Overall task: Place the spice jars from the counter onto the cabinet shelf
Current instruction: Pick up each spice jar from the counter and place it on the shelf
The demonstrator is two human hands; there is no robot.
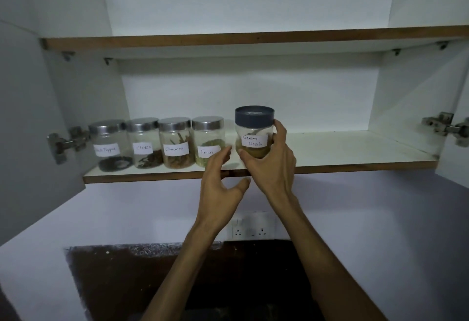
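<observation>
You are getting well along: four steel-lidded jars are already standing in a row on the cabinet shelf (pixel 355 160), out to the left of your hands, labelled black pepper (pixel 109 145), cloves (pixel 145 143), cinnamon (pixel 176 143) and fennel (pixel 208 140), each close beside the next. Your right hand (pixel 271 163) is wrapping round the fifth, the Garam Masala jar (pixel 253 131) with the dark blue lid, thumb lying across its lower front and fingers curling round its right side just under the lid; the jar is sitting upright in that grip at the front of the shelf, though you cannot tell here whether its base is already resting on the board or hovering just above it. Your left hand (pixel 220 188) is reaching up just left of the held jar, holding nothing, fingers stretching loosely in front of the fennel jar and thumb spread out below the shelf edge. Both forearms are rising steeply from below. The bench (pixel 177 282) is showing dark beneath your arms with no jars visible on the part in view, so this is looking like one of the last placements
</observation>
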